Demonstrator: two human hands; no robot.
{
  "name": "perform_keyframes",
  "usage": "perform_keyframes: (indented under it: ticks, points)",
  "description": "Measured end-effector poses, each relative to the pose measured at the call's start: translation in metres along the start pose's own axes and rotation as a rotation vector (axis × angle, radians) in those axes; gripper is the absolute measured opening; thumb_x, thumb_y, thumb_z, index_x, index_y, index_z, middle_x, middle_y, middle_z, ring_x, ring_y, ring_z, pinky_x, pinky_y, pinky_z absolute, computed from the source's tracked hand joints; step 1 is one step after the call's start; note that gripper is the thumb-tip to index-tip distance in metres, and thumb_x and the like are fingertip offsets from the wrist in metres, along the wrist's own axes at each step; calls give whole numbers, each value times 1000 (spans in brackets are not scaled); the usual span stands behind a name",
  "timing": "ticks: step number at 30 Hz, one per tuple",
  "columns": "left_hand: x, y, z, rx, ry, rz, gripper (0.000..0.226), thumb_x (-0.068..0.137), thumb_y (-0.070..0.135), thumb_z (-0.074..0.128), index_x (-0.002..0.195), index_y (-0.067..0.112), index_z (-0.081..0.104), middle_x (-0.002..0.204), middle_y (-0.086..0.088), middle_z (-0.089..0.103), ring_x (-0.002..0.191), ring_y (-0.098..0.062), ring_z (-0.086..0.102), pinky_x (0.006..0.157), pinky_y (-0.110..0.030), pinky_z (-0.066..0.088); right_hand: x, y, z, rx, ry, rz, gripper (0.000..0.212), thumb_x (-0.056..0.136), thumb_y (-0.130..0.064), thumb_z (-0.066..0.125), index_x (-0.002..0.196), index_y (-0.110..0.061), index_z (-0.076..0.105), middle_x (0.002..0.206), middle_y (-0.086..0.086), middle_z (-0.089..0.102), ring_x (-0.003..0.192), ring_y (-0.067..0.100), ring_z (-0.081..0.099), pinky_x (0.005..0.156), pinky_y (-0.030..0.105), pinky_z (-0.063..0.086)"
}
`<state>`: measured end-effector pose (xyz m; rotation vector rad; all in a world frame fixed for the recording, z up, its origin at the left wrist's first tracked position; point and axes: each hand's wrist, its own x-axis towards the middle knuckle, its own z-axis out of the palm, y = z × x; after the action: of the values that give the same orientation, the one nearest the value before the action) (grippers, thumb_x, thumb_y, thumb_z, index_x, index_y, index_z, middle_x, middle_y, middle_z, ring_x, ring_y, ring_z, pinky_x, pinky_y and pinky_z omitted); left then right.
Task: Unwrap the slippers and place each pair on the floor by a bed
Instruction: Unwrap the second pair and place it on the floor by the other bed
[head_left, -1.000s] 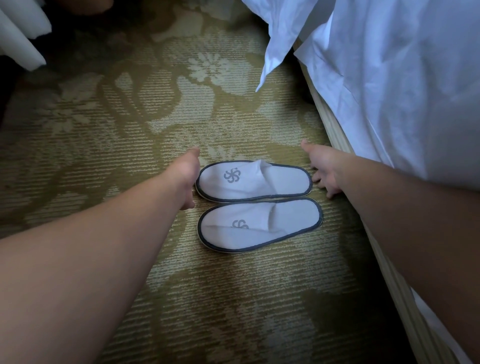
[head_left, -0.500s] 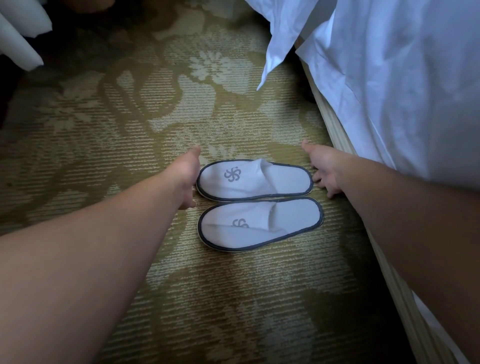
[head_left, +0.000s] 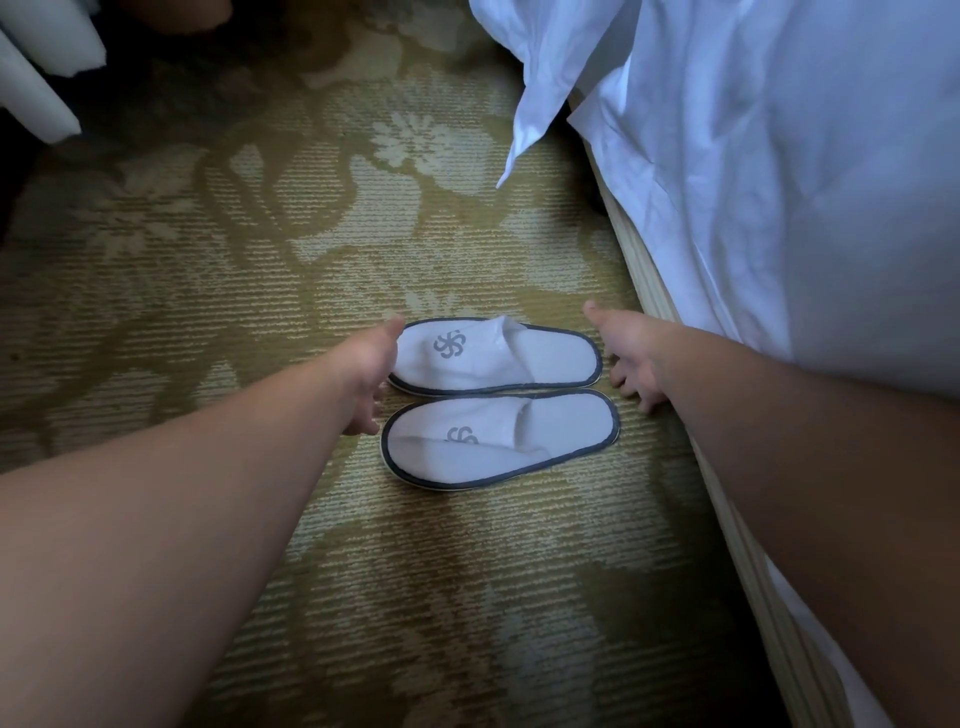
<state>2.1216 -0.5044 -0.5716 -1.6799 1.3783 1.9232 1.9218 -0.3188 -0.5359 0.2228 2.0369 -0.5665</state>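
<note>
2 flat white cloth slippers edged in dark grey piping lie side by side on an olive-gold carpet with a pale flower pattern (head_left: 415, 218), just beside a bed. The farther slipper (head_left: 524, 358) and the nearer slipper (head_left: 498, 452) touch along their long edges, toes pointing left and heels toward the bed on the right. The only marking on each is a grey pinwheel emblem stitched on the toe cover: the farther emblem (head_left: 450, 344) shows whole, while the nearer emblem (head_left: 462, 435) is partly hidden by a fold in the cloth. 2 bare forearms reach in from the lower corners. The left hand (head_left: 371, 374) sits at the toe ends of the slippers, thumb raised, fingers loosely bent and grasping nothing; whether it touches the farther slipper cannot be told. The right hand (head_left: 631, 358) is at the heel ends, thumb stretched out and fingers spread downward to the carpet, released and holding nothing, just apart from the slippers. Along the right side runs the beige ribbed bed base (head_left: 649, 291), with rumpled white bed linen (head_left: 779, 182) draped over it and 1 pointed corner hanging down toward the carpet. Folds of white fabric (head_left: 36, 67) show in the dim upper left corner.
</note>
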Motion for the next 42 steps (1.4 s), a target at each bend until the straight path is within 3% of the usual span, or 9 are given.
perform_keyframes:
  ticks: [12, 23, 33, 34, 37, 42]
  points:
    - [-17, -14, -4, 101, -11, -210, 93, 83, 74, 39, 153, 19, 14, 151, -29, 28, 137, -46, 31, 101, -65, 33, -13, 21, 3, 8, -32, 54, 93, 86, -78, 32, 156, -21, 12, 159, 22, 17, 147, 38, 16, 114, 65, 8]
    - [-15, -21, -3, 132, -13, -206, 89, 85, 73, 38, 153, 20, 18, 153, -24, 30, 137, -43, 33, 101, -63, 32, -7, 26, 6, 6, -36, 70, 95, 85, -79, 33, 157, -21, 9, 158, 23, 21, 147, 37, 17, 115, 61, 9]
    - [-13, -17, 2, 170, 2, -199, 90, 85, 75, 34, 153, 19, 18, 150, -29, 30, 130, -45, 39, 94, -60, 36, -5, 27, 7, -6, -38, 82, 103, 79, -85, 35, 156, -21, 10, 158, 22, 24, 146, 38, 19, 114, 62, 9]
    - [-13, -17, 2, 168, 5, -197, 89, 85, 75, 34, 153, 19, 18, 150, -29, 31, 124, -45, 44, 93, -60, 36, -5, 27, 7, -9, -34, 81, 104, 78, -85, 35, 156, -21, 11, 157, 22, 24, 146, 38, 21, 114, 62, 10]
    - [-14, -16, 3, 175, 18, -173, 88, 85, 75, 33, 153, 21, 18, 148, -29, 33, 79, -35, 50, 85, -57, 37, -6, 27, 7, -3, -42, 78, 103, 78, -85, 36, 156, -22, 11, 158, 22, 23, 146, 37, 19, 114, 61, 10]
    - [-13, -16, 1, 224, 41, -149, 87, 85, 75, 32, 152, 21, 20, 140, -31, 41, 66, -31, 49, 85, -58, 39, -5, 27, 7, 3, -44, 94, 106, 77, -86, 35, 156, -21, 11, 158, 21, 23, 146, 37, 20, 114, 61, 11]
